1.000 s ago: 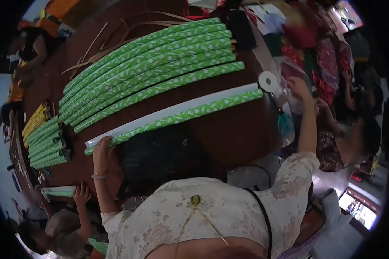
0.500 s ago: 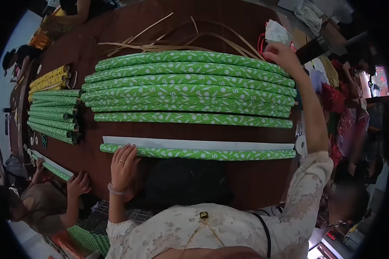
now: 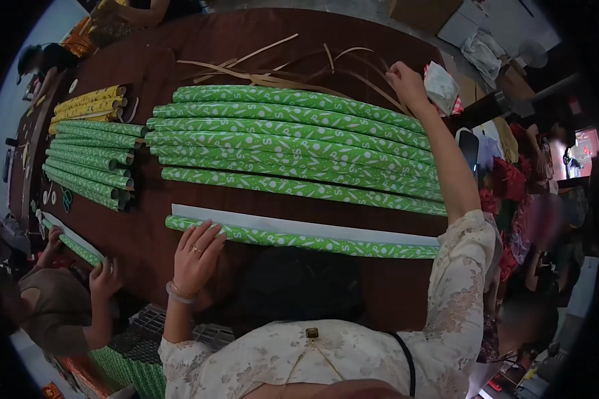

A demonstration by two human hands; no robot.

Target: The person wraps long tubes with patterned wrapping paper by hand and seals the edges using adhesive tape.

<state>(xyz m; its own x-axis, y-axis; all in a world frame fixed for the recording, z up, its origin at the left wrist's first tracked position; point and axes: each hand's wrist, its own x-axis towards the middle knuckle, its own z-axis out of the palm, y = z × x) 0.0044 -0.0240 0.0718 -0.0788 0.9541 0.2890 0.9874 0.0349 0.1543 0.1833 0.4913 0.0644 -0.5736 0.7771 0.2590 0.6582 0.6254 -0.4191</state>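
My left hand (image 3: 196,251) lies over the left part of a green patterned roll (image 3: 313,241), fingers bent across its top. A white flap (image 3: 279,219) stands out along that roll's far side. Beyond the large row of green rolls (image 3: 293,139), my right hand (image 3: 404,83) is raised at the far right, its fingers drawn together beside thin tan strips (image 3: 259,76). Whether a strip is between those fingers is too blurred to tell. My right forearm crosses over the right ends of the rolls and hides them.
At left lie smaller green rolls (image 3: 90,156) and yellow rolls (image 3: 90,106), with scissors (image 3: 67,198) nearby. A co-worker (image 3: 63,299) at lower left handles another green roll (image 3: 73,239). Near my right hand are a white packet (image 3: 440,85) and a phone (image 3: 468,147).
My right hand has moved left and slightly farther away, off the white packet. The tan strips near it have shifted. My left hand stays on the roll while the view has turned slightly.
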